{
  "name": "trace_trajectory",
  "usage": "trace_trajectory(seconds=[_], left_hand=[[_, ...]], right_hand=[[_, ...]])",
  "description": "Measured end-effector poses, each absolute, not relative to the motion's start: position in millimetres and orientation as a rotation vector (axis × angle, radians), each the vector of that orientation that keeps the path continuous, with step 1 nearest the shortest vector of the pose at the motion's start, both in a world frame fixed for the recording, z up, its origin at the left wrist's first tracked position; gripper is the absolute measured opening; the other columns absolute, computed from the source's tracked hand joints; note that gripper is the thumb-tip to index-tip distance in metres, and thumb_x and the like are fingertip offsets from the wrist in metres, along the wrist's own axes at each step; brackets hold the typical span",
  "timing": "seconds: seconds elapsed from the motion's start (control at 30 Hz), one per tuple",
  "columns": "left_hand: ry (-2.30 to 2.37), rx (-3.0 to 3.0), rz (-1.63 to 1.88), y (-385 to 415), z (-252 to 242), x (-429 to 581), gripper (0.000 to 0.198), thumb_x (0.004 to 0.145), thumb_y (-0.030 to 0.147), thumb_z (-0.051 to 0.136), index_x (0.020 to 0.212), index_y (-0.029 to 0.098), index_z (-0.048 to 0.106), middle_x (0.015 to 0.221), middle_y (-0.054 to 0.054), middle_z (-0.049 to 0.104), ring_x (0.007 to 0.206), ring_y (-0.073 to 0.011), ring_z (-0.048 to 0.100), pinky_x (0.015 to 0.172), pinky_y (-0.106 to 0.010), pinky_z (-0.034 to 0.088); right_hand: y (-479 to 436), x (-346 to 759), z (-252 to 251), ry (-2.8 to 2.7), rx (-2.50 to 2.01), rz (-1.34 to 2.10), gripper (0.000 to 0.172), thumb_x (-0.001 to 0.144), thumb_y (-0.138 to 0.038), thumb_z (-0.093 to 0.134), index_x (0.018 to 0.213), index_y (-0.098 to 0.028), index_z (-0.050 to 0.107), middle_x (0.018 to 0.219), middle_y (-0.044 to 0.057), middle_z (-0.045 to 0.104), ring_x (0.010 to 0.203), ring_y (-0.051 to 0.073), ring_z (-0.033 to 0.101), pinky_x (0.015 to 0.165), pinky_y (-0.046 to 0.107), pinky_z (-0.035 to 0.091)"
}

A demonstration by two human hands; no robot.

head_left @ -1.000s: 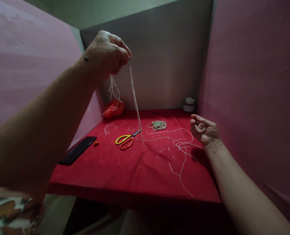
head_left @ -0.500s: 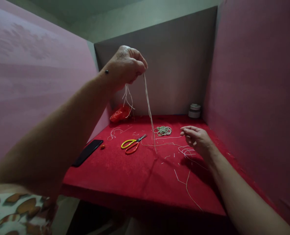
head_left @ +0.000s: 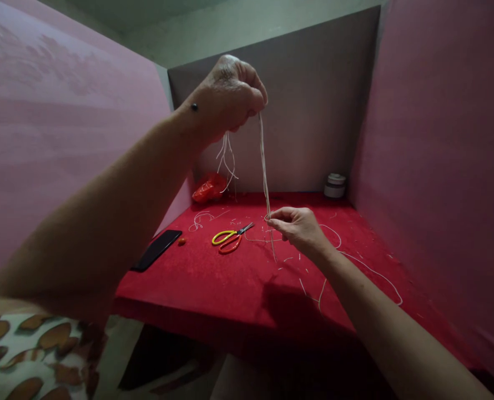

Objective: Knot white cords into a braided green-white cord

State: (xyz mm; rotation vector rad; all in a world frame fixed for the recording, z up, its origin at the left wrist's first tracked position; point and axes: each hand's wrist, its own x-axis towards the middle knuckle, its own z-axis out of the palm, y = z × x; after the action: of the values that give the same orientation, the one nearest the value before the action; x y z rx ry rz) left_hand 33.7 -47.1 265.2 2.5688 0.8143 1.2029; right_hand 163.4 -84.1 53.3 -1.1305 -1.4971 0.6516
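Your right grip [head_left: 299, 228] has moved in from the right since half a second ago and now meets the strands [head_left: 264, 161]; your left grip [head_left: 234, 91] stays high. The red surface [head_left: 197, 278] spreads below, its front sinking into shadow. Your patterned sleeve [head_left: 30, 355] is cut off at lower left, and your right forearm runs out of view at the bottom.

Your left grip pinches the strands at their top, so they hang straight down from its fingertips. Your right grip, thumb and forefinger pressed together, pinches at them low down, above their loose tips; you can't make out how many it takes. Short ends [head_left: 232, 158] dangle under your left hand, whose curled fingers hide whether they belong to the same bundle.

The phone [head_left: 157, 250] lies at left, partly behind your left forearm. The scissors [head_left: 238, 231] lie nearer the strands, the red bag [head_left: 209, 188] and white jar [head_left: 335, 186] at the back. Loose cord [head_left: 372, 265] trails past your right forearm, which hides part of it. Smallest are an orange bead-like thing [head_left: 182, 241] beside the phone and scattered snippets [head_left: 302, 286], too fine to count.
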Motion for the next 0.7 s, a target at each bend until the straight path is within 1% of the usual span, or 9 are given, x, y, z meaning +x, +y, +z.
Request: trace_trajectory(seconds=[0.13, 0.3, 0.37, 0.5, 0.6, 0.7], left_hand=[[0.794, 2.559, 1.228, -56, 266, 32, 0.014, 0.058, 0.014, 0.056, 0.071, 0.009, 0.059, 0.049, 0.003, 0.041, 0.04, -0.0049, 0.035, 0.043, -0.022, 0.025], [0.819, 2.561, 1.255, -62, 269, 29, 0.017, 0.058, 0.012, 0.054, 0.073, 0.007, 0.061, 0.047, 0.004, 0.04, 0.04, -0.0042, 0.036, 0.044, -0.022, 0.026], [0.821, 2.573, 1.271, -64, 271, 29, 0.02, 0.058, 0.012, 0.054, 0.075, 0.006, 0.062, 0.048, 0.004, 0.04, 0.041, -0.0039, 0.036, 0.045, -0.022, 0.027], [0.854, 2.588, 1.302, -67, 275, 30, 0.025, 0.057, 0.012, 0.054, 0.079, 0.003, 0.063, 0.048, 0.003, 0.039, 0.042, -0.0042, 0.038, 0.047, -0.023, 0.029], [0.845, 2.611, 1.299, -66, 278, 32, 0.029, 0.057, 0.013, 0.054, 0.082, 0.002, 0.064, 0.05, 0.002, 0.04, 0.044, -0.0049, 0.04, 0.049, -0.025, 0.031], [0.852, 2.598, 1.297, -65, 280, 32, 0.028, 0.056, 0.014, 0.056, 0.08, 0.002, 0.063, 0.05, 0.003, 0.039, 0.045, -0.0048, 0.04, 0.05, -0.025, 0.031]], right_hand=[[-91, 159, 52, -1.507, -1.133, 0.662, 0.015, 0.073, -0.025, 0.058, 0.073, -0.013, 0.066, 0.054, -0.002, 0.053, 0.041, 0.003, 0.039, 0.038, 0.017, 0.03], [-97, 159, 54, -1.465, -1.119, 0.815, 0.013, 0.071, -0.024, 0.057, 0.072, -0.013, 0.065, 0.053, -0.001, 0.056, 0.037, 0.003, 0.041, 0.034, 0.016, 0.031], [-96, 162, 48, -1.414, -1.128, 0.911, 0.012, 0.07, -0.022, 0.057, 0.074, -0.013, 0.064, 0.058, 0.0, 0.061, 0.035, 0.004, 0.043, 0.032, 0.016, 0.032], [-89, 172, 23, -1.405, -1.14, 1.148, 0.015, 0.068, -0.017, 0.054, 0.079, -0.013, 0.064, 0.073, 0.004, 0.068, 0.033, 0.004, 0.045, 0.03, 0.017, 0.034], [-87, 178, 5, -1.401, -1.115, 1.333, 0.018, 0.068, -0.018, 0.055, 0.084, -0.014, 0.064, 0.078, 0.006, 0.069, 0.035, 0.004, 0.046, 0.031, 0.017, 0.035], [-89, 180, -6, -1.363, -1.102, 1.448, 0.021, 0.069, -0.018, 0.058, 0.088, -0.014, 0.063, 0.079, 0.006, 0.069, 0.038, 0.005, 0.049, 0.032, 0.017, 0.036]])
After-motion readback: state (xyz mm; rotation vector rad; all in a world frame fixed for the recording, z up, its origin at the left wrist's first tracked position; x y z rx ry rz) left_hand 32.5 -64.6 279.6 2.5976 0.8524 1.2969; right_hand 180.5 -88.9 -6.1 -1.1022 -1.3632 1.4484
